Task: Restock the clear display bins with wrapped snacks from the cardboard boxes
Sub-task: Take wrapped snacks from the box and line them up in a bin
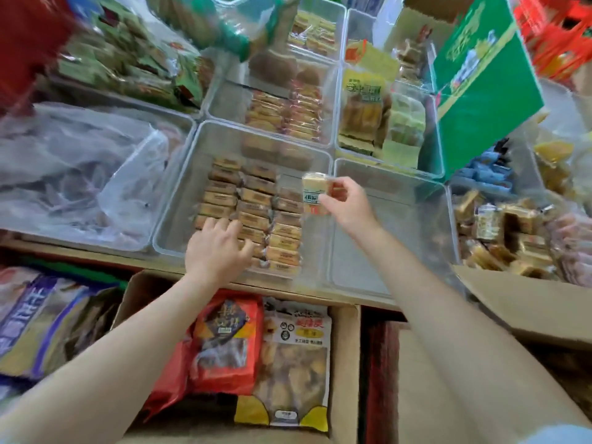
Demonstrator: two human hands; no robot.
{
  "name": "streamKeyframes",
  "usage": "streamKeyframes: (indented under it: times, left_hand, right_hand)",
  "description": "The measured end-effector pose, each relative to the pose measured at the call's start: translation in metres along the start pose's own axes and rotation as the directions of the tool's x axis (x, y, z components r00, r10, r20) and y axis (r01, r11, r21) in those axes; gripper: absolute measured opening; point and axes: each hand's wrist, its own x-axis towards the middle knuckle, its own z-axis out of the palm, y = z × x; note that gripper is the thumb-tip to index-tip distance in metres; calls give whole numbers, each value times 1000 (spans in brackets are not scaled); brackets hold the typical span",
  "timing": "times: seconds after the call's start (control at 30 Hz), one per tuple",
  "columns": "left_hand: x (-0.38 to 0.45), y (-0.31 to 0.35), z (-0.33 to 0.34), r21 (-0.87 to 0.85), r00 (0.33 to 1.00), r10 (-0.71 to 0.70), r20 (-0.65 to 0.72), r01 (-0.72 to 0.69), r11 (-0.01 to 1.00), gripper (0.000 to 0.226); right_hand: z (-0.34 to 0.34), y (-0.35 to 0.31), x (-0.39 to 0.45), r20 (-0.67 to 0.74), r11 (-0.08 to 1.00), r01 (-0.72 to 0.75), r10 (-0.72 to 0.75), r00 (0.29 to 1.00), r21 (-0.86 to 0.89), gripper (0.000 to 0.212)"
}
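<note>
A clear display bin [179, 200] in the middle holds three rows of small wrapped brown snacks [256, 200]. My left hand [217, 248] rests with spread fingers on the near end of the left row. My right hand [349, 206] pinches one wrapped snack [315, 189] above the bin's right side. Right of it stands another clear bin [394, 238] that looks bare inside. Below the shelf edge a cardboard box [346, 363] holds a red bag [224, 341] and a clear bag of yellowish snacks [294, 363].
Further clear bins behind hold wrapped cakes [288, 113] and yellow packs [365, 110]. A green carton [480, 88] leans at the right. A plastic-lined bin [80, 174] fills the left. Loose golden snacks [506, 232] pile at the right above another cardboard flap [528, 306].
</note>
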Motion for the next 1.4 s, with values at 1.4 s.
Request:
streamKeyframes:
  times: [1.4]
  left_hand:
    - [-29, 45, 3, -61, 995, 51, -83, -56, 997, 41]
  right_hand:
    - [-89, 15, -141, 124, 866, 189, -147, 981, -463, 28]
